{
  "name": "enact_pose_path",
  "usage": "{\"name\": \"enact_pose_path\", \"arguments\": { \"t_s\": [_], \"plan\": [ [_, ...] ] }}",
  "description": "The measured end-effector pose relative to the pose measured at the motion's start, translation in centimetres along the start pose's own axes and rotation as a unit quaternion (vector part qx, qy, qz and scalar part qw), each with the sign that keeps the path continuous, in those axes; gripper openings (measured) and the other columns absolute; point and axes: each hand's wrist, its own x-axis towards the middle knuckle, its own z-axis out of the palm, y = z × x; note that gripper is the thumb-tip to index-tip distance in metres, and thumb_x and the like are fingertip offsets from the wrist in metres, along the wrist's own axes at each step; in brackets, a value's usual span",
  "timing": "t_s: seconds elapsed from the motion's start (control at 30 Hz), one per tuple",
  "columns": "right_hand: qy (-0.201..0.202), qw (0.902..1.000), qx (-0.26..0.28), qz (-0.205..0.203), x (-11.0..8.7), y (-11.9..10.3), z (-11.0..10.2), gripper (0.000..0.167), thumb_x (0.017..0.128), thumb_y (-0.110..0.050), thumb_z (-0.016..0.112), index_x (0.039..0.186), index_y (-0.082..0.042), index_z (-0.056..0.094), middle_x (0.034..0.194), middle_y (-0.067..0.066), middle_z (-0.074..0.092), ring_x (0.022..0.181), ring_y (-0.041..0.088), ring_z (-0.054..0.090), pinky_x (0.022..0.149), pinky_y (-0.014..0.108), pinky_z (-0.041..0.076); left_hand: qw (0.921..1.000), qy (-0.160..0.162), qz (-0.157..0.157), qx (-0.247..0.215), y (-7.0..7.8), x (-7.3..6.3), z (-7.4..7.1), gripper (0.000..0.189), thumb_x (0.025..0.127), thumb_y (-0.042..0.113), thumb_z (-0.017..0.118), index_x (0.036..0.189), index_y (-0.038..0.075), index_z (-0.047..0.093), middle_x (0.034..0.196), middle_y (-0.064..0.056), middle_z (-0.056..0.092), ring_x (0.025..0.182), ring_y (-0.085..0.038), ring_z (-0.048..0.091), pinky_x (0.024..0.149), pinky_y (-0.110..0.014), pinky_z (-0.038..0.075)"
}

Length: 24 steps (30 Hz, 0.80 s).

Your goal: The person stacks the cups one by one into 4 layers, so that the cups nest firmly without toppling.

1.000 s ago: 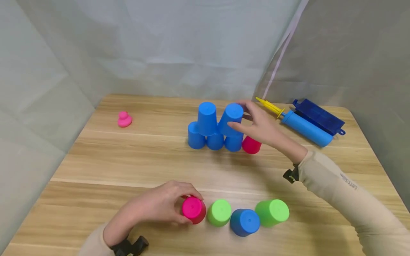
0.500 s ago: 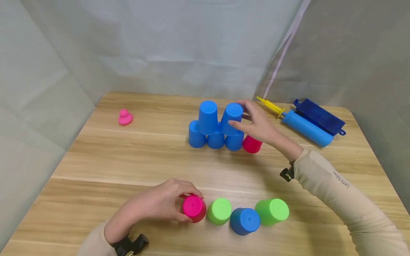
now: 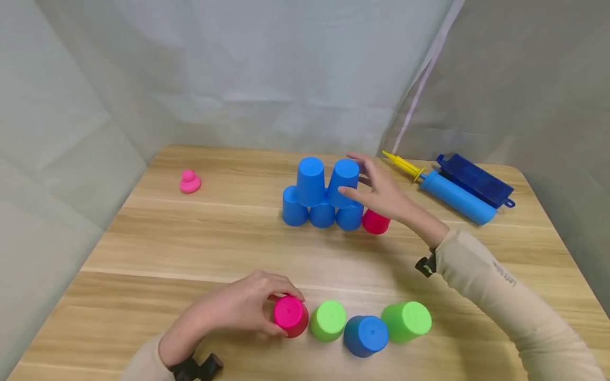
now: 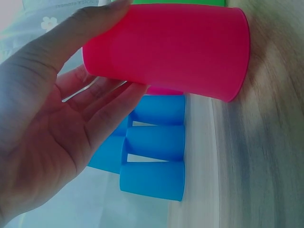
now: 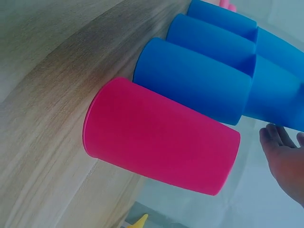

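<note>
My left hand [image 3: 238, 302] pinches an upside-down red cup [image 3: 289, 316] at the front, thumb on one side and fingers on the other. In the left wrist view, that red cup [image 4: 171, 50] stands with its rim close to the wood. At the back, my right hand [image 3: 381, 194] spreads loosely around an upper blue cup [image 3: 344, 182], thumb overlapping its front. That cup sits beside another blue cup [image 3: 311, 182] on a bottom row of blue cups [image 3: 294, 209] with a red cup [image 3: 376, 222] at its right end. The right wrist view shows fingertips [image 5: 273, 130] right by the upper cup.
Right of the held cup stand a green cup [image 3: 328, 320], a blue cup [image 3: 366, 336] and another green cup [image 3: 406, 321]. A pink rubber duck [image 3: 190, 182] sits far left. A blue-and-yellow hand pump [image 3: 457, 196] and a dark blue tray [image 3: 476, 180] lie back right.
The upper right blue cup has gone from slightly tilted to more upright on the row. The right hand's fingers have loosened from it. The left hand keeps its grip in place.
</note>
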Motion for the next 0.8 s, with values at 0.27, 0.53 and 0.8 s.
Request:
{"name": "enact_pose_path", "arguments": {
  "t_s": [0.27, 0.53, 0.8],
  "plan": [
    [0.049, 0.9982, 0.021, -0.029, -2.1, 0.0, -0.9, 0.072, 0.088, -0.02, 0.065, 0.145, -0.013, 0.022, 0.144, 0.009, 0.038, 0.133, 0.021, 0.035, 0.111, 0.042, 0.029, 0.9991, 0.015, 0.035, 0.016, -0.2, 0.1, 0.1, 0.042, 0.069, 0.021, 0.082, 0.107, 0.02, 0.065, 0.098, 0.016, 0.062, 0.089, 0.002, 0.055, 0.078, -0.021, 0.05],
    [0.07, 0.9955, 0.002, -0.064, -6.8, -0.6, -1.3, 0.059, 0.086, -0.008, 0.067, 0.137, -0.008, 0.038, 0.141, 0.009, 0.043, 0.131, 0.022, 0.039, 0.107, 0.047, 0.033, 0.9991, 0.022, 0.028, 0.022, -0.4, 0.1, 0.4, 0.042, 0.069, 0.024, 0.082, 0.106, 0.019, 0.063, 0.098, 0.016, 0.062, 0.089, 0.002, 0.056, 0.078, -0.02, 0.05],
    [0.002, 0.9966, -0.009, -0.081, -11.5, -0.5, -2.0, 0.04, 0.083, -0.001, 0.067, 0.119, -0.015, 0.055, 0.13, 0.003, 0.053, 0.125, 0.011, 0.044, 0.104, 0.034, 0.039, 0.9999, 0.011, -0.007, -0.003, -0.2, 0.1, 0.0, 0.041, 0.072, 0.026, 0.081, 0.108, 0.021, 0.062, 0.102, 0.017, 0.062, 0.094, -0.001, 0.057, 0.079, -0.023, 0.052]
  ]
}}
